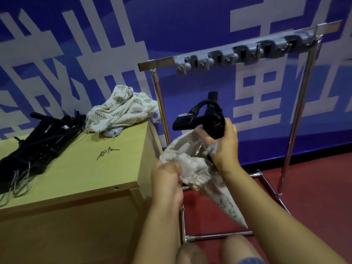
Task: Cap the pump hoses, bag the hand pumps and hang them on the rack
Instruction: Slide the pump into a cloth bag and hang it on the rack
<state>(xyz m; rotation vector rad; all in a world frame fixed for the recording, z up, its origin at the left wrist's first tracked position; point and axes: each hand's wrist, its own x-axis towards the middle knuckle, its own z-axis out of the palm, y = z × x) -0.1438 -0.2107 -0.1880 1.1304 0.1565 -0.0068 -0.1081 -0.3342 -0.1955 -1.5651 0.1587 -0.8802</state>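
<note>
My right hand grips a black hand pump by its upper body, and its handle and looped hose stick out above my fingers. The pump's lower end sits inside a pale leaf-print cloth bag that hangs down to a point. My left hand pinches the bunched bag mouth on the left side. Behind them stands a chrome rack with a grey hook rail along its top bar. More black pumps lie heaped at the table's left.
A wooden table fills the lower left. On it lie a crumpled pile of leaf-print bags and small metal clips. A blue wall with white characters is behind. Red floor lies under the rack, and my knees show at the bottom.
</note>
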